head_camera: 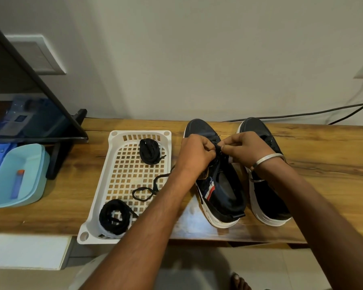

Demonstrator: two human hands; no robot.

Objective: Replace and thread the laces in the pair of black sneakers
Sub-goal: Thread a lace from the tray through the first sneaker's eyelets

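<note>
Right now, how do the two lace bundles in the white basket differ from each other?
The far bundle lies near the back wall of the basket and looks smaller and tighter. The near bundle sits in the front corner, looks larger, with a more open centre. Both are black, coiled, and untouched by either hand.

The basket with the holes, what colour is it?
White. The basket shows clearly in the head view, with black laces lying in it.
</note>
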